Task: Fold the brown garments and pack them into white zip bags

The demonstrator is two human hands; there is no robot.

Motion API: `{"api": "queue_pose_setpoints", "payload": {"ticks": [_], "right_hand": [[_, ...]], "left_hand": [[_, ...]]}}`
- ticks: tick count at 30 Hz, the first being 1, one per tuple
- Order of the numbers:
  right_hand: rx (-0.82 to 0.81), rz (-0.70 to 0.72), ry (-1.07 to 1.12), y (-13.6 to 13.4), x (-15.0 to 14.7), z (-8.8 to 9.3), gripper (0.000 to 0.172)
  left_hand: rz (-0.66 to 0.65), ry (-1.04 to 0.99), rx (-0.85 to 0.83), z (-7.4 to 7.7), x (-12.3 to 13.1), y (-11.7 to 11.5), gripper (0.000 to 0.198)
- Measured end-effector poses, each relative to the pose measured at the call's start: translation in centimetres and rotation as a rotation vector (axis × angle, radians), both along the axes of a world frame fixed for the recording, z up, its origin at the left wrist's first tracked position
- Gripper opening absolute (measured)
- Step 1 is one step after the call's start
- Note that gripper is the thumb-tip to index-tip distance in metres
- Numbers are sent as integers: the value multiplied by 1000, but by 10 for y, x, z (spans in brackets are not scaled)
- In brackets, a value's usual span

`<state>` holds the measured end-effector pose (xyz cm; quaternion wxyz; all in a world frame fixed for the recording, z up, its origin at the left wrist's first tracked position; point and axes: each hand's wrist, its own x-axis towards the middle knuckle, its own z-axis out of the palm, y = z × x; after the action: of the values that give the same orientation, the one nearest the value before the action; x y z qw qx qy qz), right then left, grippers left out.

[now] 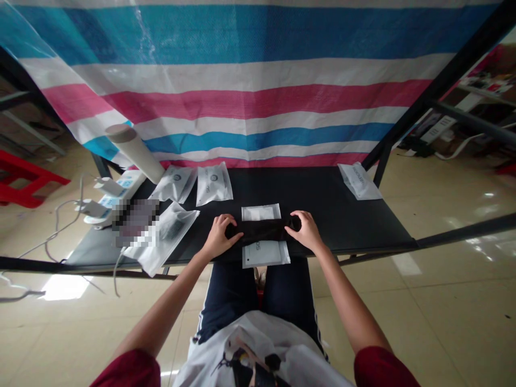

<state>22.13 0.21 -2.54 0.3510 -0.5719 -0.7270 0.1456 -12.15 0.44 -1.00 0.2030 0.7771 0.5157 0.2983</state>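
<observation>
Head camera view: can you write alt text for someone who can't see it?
Seen from above, a person's left hand and right hand rest on a folded black cloth lying between two white packets on a black table. More white packets lie nearby, and a striped tarp hangs behind.

Striped tarp (242,91) behind; glossy tiled floor (443,322)

Through my feed, the only print I can read is "OS" — large letters on the white packet (266,253) at the table's near edge. The lettering on the other packets (213,184) is too blurred to make out.
</observation>
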Motion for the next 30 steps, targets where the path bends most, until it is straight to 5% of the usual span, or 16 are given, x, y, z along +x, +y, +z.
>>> {"api": "queue_pose_setpoints", "payload": {"ticks": [3, 7, 11, 16, 20, 24, 30], "right_hand": [[-13, -80, -163, -1, 0, -3, 42], [-6, -81, -205, -2, -7, -3, 23], [-56, -115, 15, 6, -13, 3, 19], [-17, -192, 508, 40, -13, 17, 32], [-51, -92, 607, 80, -30, 36, 42], [-156, 116, 329, 105, -63, 40, 32], [-192, 202, -50, 105, -89, 14, 23]], "left_hand": [[28, 147, 11, -2, 2, 7, 49], [4, 249, 3, 6, 10, 20, 36], [27, 192, -67, 21, 22, 24, 24], [76, -124, -94, 43, 39, -9, 38], [-59, -278, -159, 54, 60, -55, 39], [-67, -284, -171, 42, 83, -89, 16], [-57, 21, -81, 7, 89, -104, 49]]}}
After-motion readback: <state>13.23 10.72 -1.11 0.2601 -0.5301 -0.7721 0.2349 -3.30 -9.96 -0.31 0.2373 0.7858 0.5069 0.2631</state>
